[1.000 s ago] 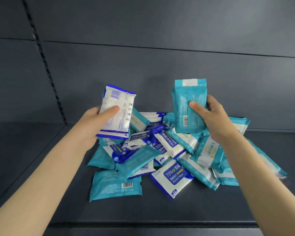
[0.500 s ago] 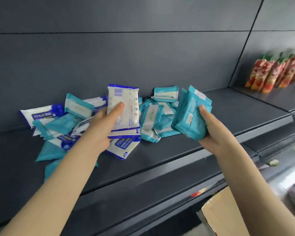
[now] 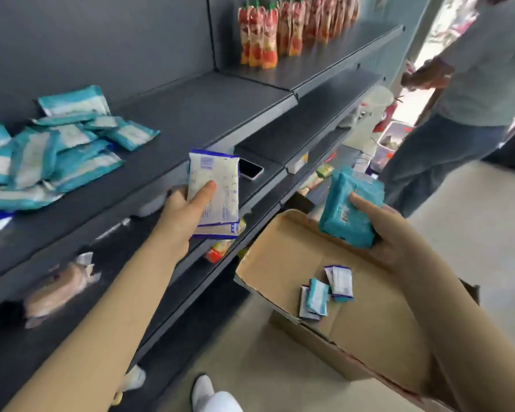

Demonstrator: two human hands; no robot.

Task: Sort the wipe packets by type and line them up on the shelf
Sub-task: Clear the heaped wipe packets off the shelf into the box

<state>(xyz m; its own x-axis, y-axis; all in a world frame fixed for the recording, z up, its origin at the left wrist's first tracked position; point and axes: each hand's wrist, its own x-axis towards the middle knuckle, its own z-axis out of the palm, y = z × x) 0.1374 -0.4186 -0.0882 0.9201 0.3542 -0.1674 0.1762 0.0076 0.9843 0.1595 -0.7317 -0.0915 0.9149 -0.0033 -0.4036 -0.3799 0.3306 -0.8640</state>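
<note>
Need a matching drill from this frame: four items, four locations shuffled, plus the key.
Items
1. white-and-blue packet
2. teal packet
3. phone
4. red pouches

Places
A. standing on the upper shelf, far right
B. gripped in the right hand
C. lying flat on a lower shelf
D. gripped in the left hand

Pairs: 1-D, 2-B, 3-C, 4-A
</note>
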